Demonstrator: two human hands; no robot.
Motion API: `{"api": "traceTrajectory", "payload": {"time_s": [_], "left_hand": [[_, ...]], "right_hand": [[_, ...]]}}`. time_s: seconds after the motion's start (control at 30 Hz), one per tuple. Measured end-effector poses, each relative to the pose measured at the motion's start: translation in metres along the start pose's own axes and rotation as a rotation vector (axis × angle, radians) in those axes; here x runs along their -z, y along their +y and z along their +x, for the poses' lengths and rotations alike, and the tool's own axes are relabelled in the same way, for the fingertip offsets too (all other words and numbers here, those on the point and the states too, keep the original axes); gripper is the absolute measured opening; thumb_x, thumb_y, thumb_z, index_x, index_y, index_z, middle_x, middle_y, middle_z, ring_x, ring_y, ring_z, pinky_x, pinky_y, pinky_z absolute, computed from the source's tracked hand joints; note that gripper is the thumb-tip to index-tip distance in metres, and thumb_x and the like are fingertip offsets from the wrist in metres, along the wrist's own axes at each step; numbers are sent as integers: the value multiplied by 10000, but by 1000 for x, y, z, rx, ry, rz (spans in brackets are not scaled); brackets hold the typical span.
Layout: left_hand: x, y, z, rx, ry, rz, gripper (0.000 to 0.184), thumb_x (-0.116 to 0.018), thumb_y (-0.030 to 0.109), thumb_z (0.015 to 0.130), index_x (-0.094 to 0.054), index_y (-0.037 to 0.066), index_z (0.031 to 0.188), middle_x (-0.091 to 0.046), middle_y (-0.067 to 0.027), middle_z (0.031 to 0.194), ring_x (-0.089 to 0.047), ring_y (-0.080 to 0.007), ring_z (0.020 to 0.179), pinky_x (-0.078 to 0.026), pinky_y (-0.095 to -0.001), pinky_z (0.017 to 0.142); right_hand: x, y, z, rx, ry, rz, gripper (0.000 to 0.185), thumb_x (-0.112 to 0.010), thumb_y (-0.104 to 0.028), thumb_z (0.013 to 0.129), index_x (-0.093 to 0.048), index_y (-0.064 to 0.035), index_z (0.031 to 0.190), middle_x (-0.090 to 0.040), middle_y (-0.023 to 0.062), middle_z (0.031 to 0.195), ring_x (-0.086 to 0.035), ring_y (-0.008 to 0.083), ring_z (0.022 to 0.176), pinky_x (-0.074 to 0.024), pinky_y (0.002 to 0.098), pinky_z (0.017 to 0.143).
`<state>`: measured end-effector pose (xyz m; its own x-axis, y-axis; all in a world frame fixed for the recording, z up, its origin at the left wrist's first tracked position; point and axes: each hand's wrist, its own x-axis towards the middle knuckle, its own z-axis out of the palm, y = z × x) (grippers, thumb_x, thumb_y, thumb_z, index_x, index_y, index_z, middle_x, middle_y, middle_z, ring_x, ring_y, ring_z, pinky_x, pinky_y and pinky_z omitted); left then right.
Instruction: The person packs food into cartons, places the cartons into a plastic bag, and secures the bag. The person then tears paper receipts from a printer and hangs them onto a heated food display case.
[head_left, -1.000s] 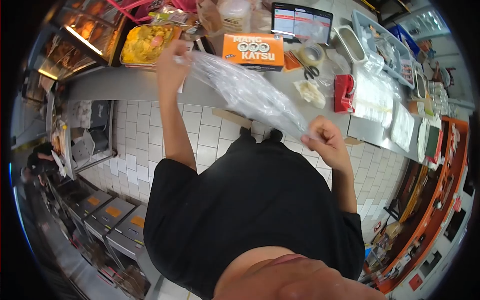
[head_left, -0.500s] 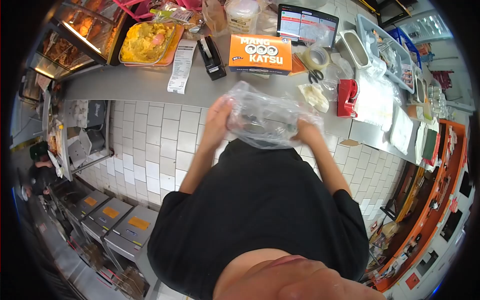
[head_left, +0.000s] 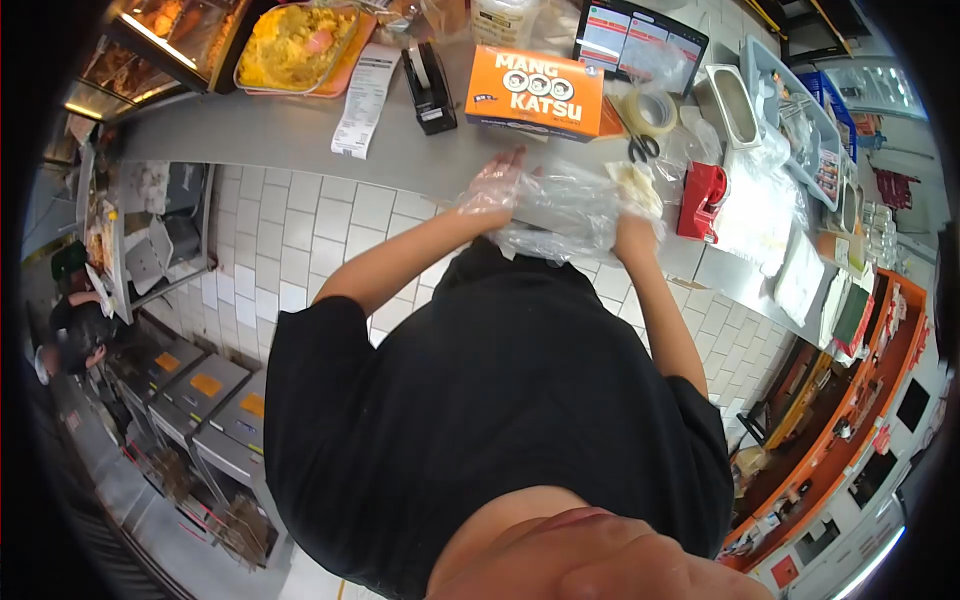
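A clear plastic bag [head_left: 565,205] stretches between my two hands at the counter's front edge. My left hand [head_left: 495,185] is under the film at the bag's left side, its fingers stretched out toward the counter. At the right side my right hand [head_left: 634,235] grips the bag, its fingers partly hidden by crumpled film. Just beyond the bag stands an orange and white box [head_left: 535,92] with printed lettering. To its left are a black tape dispenser [head_left: 430,90] and a printed receipt [head_left: 365,100] lying flat.
A tray of yellow food [head_left: 298,48] sits at the back left. Right of the box are a tape roll [head_left: 650,110], black scissors [head_left: 643,148], a red dispenser [head_left: 703,202], a tablet [head_left: 642,45] and a metal pan [head_left: 732,105]. Another person [head_left: 80,330] is at the far left.
The bag went from a long stretched strip to a spread, opened shape nearer the counter's middle. My left hand came in from the far left, then moved up and right under the film.
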<state>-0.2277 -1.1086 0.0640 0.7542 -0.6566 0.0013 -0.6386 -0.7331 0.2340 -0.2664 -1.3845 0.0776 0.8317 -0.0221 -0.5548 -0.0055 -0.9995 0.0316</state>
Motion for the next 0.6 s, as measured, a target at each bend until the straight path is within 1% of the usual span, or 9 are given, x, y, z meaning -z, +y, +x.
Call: {"api": "traceTrajectory", "payload": {"time_s": [0.03, 0.13, 0.17, 0.23, 0.27, 0.3, 0.4, 0.5, 0.6], "left_hand": [[-8, 2, 10, 42, 60, 14, 641, -531, 154, 804, -294, 216, 1397, -324, -210, 1390, -287, -334, 1317, -363, -429, 999], [-62, -1, 36, 189, -452, 24, 577, -471, 183, 864, -285, 200, 1411, -380, -161, 1381, -410, -310, 1247, -380, -424, 960], [-60, 9, 30, 159, -166, 225, 490, -482, 173, 851, -399, 172, 1334, -506, -130, 1252, -541, -286, 1094, -455, -405, 822], [-36, 20, 44, 288, -361, 46, 388, -494, 161, 837, -492, 154, 1224, -565, -120, 1146, -568, -269, 1036, -458, -407, 794], [-23, 27, 44, 351, -467, -48, 342, -499, 155, 830, -538, 145, 1170, -594, -115, 1093, -582, -261, 1007, -459, -408, 780], [-12, 37, 32, 280, -184, 91, 161, -530, 148, 807, -624, 138, 938, -629, -102, 1012, -580, -243, 1005, -459, -428, 762], [65, 36, 18, 54, -506, -415, 174, -586, 149, 776, -654, 175, 933, -656, -17, 962, -607, -232, 955, -473, -439, 776], [103, -2, -6, -165, 82, -279, 191, -632, 184, 758, -648, 187, 948, -650, 31, 968, -542, -227, 1075, -384, -485, 927], [23, -38, -19, -116, 107, -216, 280, -675, 213, 728, -636, 230, 1005, -632, 36, 1034, -470, -220, 1166, -286, -498, 1019]], "right_hand": [[-6, 0, 12, 64, 60, -28, 500, -551, -46, 772, -442, -77, 1259, -637, 215, 924, -629, 341, 878, -496, 423, 759], [26, -20, 17, 376, 1, 7, 380, -561, -19, 759, -571, -65, 1136, -642, 202, 886, -624, 341, 859, -496, 409, 748], [96, -34, 2, 554, -176, 86, 347, -611, -40, 746, -616, -56, 1093, -642, 192, 928, -614, 348, 883, -492, 403, 761], [178, -68, -16, 780, 305, 635, 375, -683, -127, 720, -628, -100, 1090, -646, 171, 952, -588, 335, 978, -484, 384, 799], [197, -81, -9, 822, 607, 496, 592, -728, -198, 687, -524, -181, 1242, -596, 145, 1109, -547, 345, 1069, -477, 397, 836], [207, -101, 8, 799, 791, 250, 728, -750, -237, 644, -444, -217, 1303, -544, 151, 1176, -519, 356, 1099, -461, 413, 865], [202, -124, 85, 623, 479, -22, 1006, -792, -303, 524, -287, -287, 1393, -441, 190, 1277, -478, 385, 1134, -422, 459, 921], [201, -113, 98, 620, 266, 118, 1093, -805, -343, 458, -264, -266, 1404, -425, 215, 1277, -470, 408, 1126, -396, 533, 909], [184, -81, 104, 879, 322, 844, 1132, -803, -286, 458, -220, -166, 1420, -434, 186, 1265, -470, 341, 1143, -400, 452, 933]]}}
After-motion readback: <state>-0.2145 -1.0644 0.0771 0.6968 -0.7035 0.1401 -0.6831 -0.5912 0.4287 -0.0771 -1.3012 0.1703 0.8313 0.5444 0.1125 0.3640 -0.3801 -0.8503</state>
